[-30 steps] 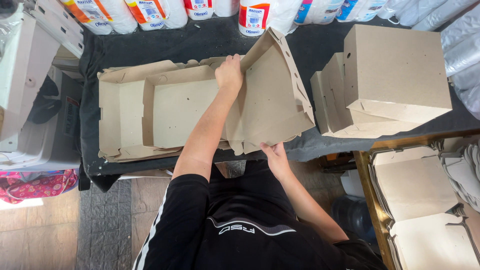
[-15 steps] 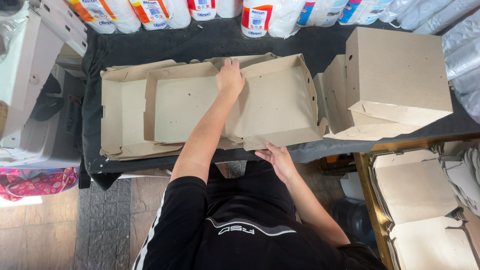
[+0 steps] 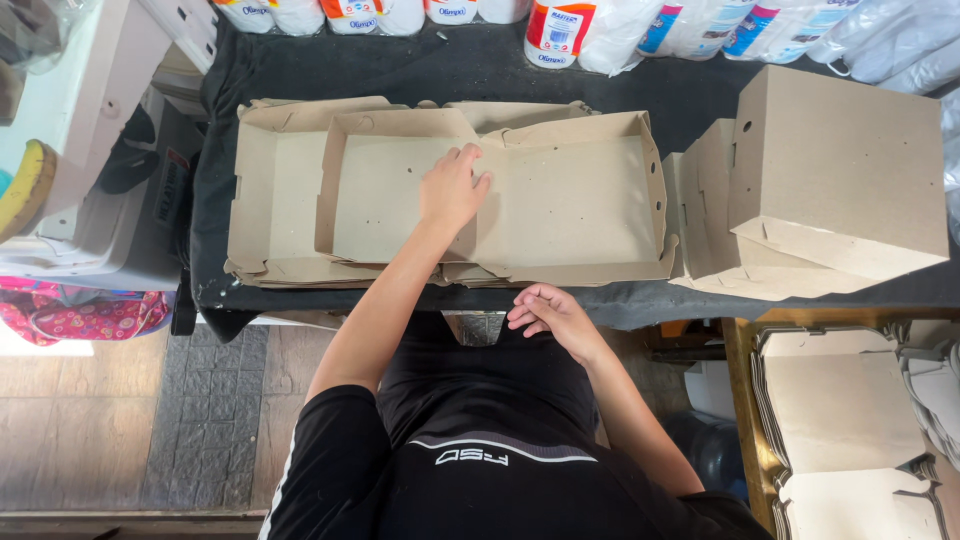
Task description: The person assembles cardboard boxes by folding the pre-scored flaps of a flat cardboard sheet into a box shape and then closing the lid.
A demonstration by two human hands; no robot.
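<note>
An opened brown cardboard box (image 3: 560, 200) lies flat on a stack of similar opened boxes (image 3: 270, 190) on the black-covered table (image 3: 400, 70). My left hand (image 3: 452, 190) presses palm down on the middle fold of the top box, fingers spread. Just off the table's near edge hovers my right hand (image 3: 545, 312), below the box, fingers loosely curled and holding nothing.
A closed cardboard box (image 3: 840, 170) rests on folded ones at the right. Rolls of wrapped paper (image 3: 560, 30) line the table's far edge. Flat cardboard blanks (image 3: 840, 410) sit in a rack at lower right. A white unit (image 3: 70, 150) stands at left.
The box's right half, raised a second ago, has come down flat. My right hand let go of it and drew back to the table edge. My left hand stayed pressed on the fold.
</note>
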